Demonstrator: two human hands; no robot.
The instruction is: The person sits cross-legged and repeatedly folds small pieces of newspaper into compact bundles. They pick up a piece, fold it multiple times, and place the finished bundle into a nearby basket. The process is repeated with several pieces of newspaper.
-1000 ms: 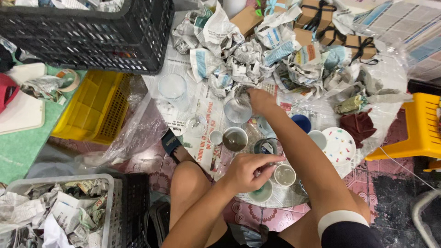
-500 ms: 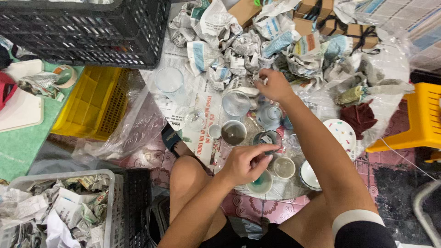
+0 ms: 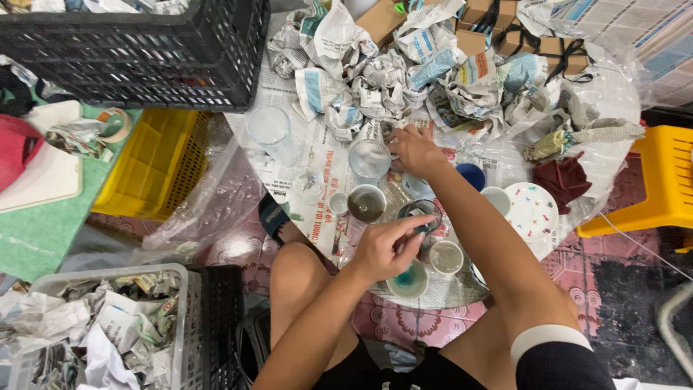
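Observation:
My left hand hovers over the cups on the newspaper-covered floor, thumb and forefinger pinched on the rim of a dark cup. Below it stand a teal-glazed bowl and a white cup. My right hand reaches further out, fingers curled into the edge of a heap of crumpled newspaper. It sits just right of a clear glass. A cup with a brown inside stands between the two hands.
A tall clear glass, a small glass, a blue bowl and a speckled plate lie around. A black crate, yellow tray, yellow stool and a white basket of paper border the spot.
My right hand left the clear glass, went into the crumpled newspaper, and is now back beside the glass. My left hand stayed pinched at the dark cup.

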